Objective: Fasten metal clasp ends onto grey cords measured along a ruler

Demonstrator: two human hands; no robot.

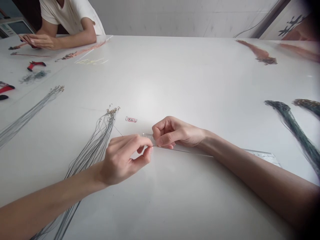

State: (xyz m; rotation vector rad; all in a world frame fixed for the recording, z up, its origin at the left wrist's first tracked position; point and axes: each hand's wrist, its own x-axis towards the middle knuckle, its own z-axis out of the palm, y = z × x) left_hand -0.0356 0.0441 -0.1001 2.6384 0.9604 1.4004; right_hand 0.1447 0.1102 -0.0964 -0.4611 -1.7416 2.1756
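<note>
The white counter (pixel 190 83) carries bundled wire leaders (pixel 96 150), apparently swivel-ended, a clear ruler (pixel 262 156), red-handled pliers (pixel 36 65) and a small red-printed tag (pixel 131 119).

Left hand (pixel 124 161) in a fingertip pinch, lower centre of frame. Right hand (pixel 175 132) curled, just beside it to the right.

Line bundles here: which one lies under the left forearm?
The middle grey bundle, brass-ringed at its top, runs under the left forearm; others, like the far-left grey one, touch no arm.
</note>
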